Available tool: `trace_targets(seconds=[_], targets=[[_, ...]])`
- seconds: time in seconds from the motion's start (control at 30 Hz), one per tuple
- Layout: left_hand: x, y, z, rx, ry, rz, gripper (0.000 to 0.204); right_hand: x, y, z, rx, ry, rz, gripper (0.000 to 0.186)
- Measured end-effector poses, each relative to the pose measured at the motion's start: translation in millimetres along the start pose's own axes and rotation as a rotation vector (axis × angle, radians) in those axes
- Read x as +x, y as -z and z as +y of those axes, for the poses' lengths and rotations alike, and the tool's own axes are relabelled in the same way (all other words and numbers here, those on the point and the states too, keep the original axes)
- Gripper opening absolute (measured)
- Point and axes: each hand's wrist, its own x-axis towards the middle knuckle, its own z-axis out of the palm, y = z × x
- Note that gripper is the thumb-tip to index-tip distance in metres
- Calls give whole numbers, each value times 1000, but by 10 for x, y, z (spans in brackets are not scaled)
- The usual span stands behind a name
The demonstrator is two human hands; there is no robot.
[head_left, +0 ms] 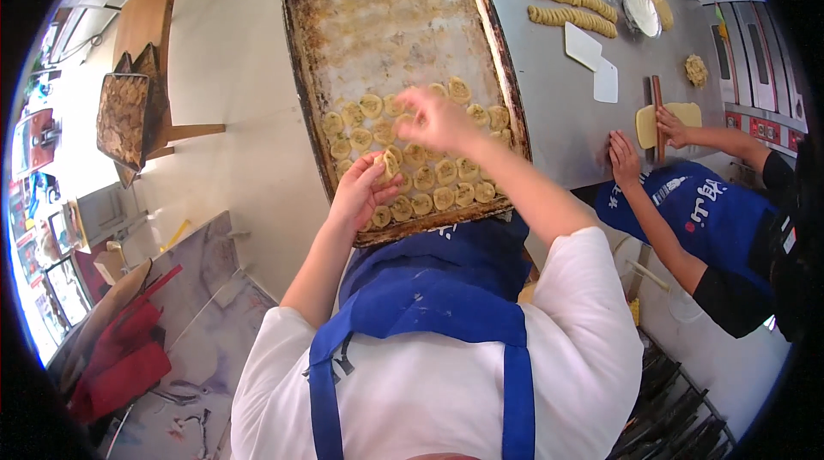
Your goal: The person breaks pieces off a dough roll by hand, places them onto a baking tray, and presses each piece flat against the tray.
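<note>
My left hand (358, 194) is closed around a few pale dough slices (388, 166), held over the near left part of a large, browned baking tray (403, 22). My right hand (439, 124) hovers above the middle of the tray, slightly blurred; its thumb and fingers are apart, and I see nothing between them. Rows of round dough slices (421, 203) with a darker, swirled middle cover the tray's near half. Some slices beneath my right hand and forearm are hidden.
On the metal table right of the tray lie two sliced dough rolls (568, 5), white scrapers (584, 46) and a white bowl (641, 11). At the right, a co-worker's hands (625, 158) work with a rolling pin (659, 112) over flat dough (685, 121). Dark trays (123, 121) lean against a wooden bench at left.
</note>
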Motion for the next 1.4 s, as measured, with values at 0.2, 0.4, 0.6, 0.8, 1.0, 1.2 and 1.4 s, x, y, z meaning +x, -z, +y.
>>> trace_targets(seconds=[0.2, 0.4, 0.6, 0.8, 1.0, 1.2, 1.4], targets=[[113, 0, 54, -54, 40, -19, 25, -358, -366, -175, 252, 98, -46, 38], [79, 35, 95, 74, 102, -75, 26, -459, -281, -244, 76, 128, -63, 33], [91, 158, -45, 182, -141, -177, 35, -389, -263, -472, 78, 142, -4, 28], [66, 84, -41, 329, -221, -27, 32, -346, -388, -359, 189, -125, -33, 21], [71, 11, 6, 86, -172, 38, 21, -366, -333, -361, 126, 184, 86, 24], [28, 36, 183, 241, 33, -173, 17, -322, -90, -356, 246, -43, -180, 30], [28, 162, 72, 225, 33, -128, 27, 362, 301, -176, -22, -176, -407, 32]])
